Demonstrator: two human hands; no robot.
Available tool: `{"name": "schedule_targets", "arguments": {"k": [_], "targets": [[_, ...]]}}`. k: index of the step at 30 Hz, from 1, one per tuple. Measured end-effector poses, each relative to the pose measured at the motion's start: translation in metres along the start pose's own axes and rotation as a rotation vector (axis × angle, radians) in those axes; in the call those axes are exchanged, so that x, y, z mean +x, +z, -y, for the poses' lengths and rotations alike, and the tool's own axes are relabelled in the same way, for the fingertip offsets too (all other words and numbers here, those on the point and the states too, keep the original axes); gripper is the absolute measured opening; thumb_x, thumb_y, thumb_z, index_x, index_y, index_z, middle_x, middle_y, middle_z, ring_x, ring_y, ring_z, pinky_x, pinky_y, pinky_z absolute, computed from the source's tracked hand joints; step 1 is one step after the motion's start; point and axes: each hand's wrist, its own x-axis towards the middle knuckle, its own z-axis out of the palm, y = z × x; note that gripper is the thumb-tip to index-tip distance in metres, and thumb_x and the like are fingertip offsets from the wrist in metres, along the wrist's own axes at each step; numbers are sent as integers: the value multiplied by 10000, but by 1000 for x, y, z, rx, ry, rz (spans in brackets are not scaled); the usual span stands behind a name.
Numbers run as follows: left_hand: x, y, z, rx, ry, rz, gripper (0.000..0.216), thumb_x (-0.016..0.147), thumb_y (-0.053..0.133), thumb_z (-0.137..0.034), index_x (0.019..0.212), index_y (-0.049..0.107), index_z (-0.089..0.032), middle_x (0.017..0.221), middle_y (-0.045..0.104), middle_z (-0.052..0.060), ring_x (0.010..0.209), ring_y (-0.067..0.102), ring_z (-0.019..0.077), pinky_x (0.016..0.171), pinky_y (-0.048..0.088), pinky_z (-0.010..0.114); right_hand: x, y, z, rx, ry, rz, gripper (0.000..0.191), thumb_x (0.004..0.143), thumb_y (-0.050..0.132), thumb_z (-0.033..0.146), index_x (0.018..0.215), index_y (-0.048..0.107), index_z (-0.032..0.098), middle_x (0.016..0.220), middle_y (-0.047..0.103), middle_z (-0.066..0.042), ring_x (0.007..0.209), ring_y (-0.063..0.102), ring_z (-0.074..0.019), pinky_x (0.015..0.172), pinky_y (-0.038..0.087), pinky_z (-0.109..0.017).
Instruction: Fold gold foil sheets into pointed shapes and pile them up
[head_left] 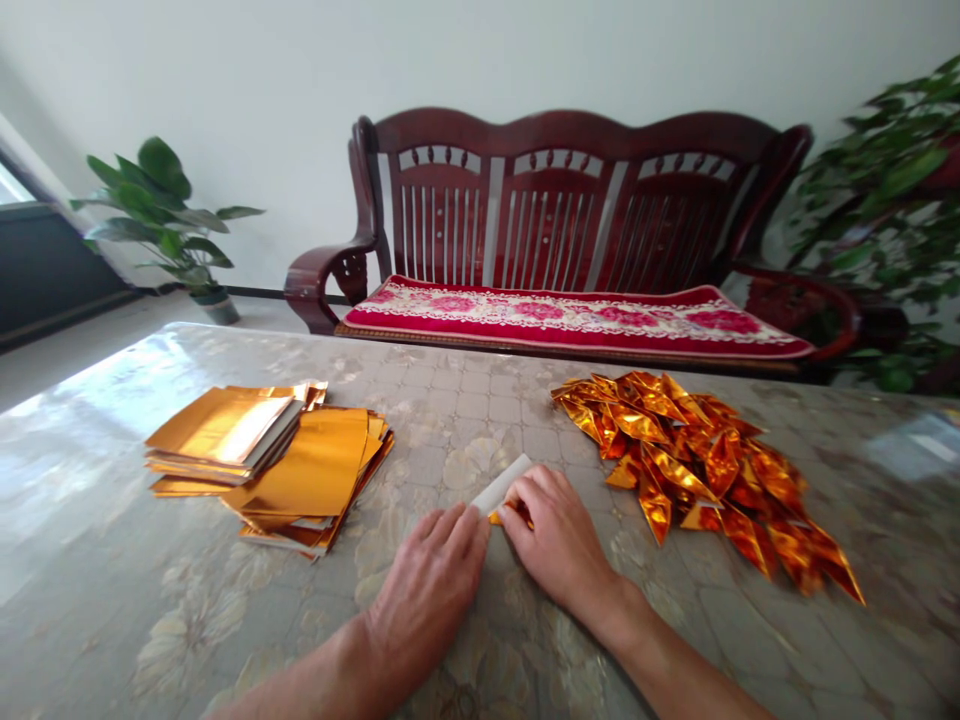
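Observation:
A sheet of gold foil paper [501,486] lies on the table in front of me, folded so that a pale strip of its back shows, with a bit of gold below. My left hand [435,570] has its fingers together and presses on the strip's near left end. On the right side, my right hand [553,530] grips the same paper with curled fingers, the thumb towards the left hand. Much of the sheet is hidden under both hands. Left of them lie stacks of flat gold foil sheets [307,465]; to the right is a heap of folded gold foil ingots [697,450].
A patterned cover lies over the table [420,400]. Beyond its far edge stands a dark wooden bench [551,235] with a red floral cushion [540,312]. Potted plants stand at left [161,215] and right [892,190]. A clear plastic item [915,447] lies at the table's right.

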Motion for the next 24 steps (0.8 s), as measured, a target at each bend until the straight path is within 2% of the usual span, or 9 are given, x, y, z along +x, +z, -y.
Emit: {"name": "schedule_targets", "arguments": {"k": [7,16,24], "targets": [[-10,21,-2,103,27,-176,409,931,496,-142,1333,551,-92,1372,593,140,1244,551,271,1090,396,425,0,0,-1,2,-11,-12,171,902,556,163,740,547,215,862,576,-36,869,510,-212,786,397,-323],[-12,21,-10,183,7,-206,417,943,429,-176,1323,570,-79,1367,604,141,1254,540,276,1110,358,476,0,3,-1,11,-4,-28,174,889,585,165,731,538,217,848,575,-24,854,510,-208,790,394,-322],[-13,26,-12,208,14,-193,431,919,444,-161,1320,565,-60,1377,589,166,1267,537,286,1104,371,462,0,2,-1,-24,-13,-10,162,903,564,168,749,549,218,871,575,-33,873,513,-213,794,399,-323]]}}
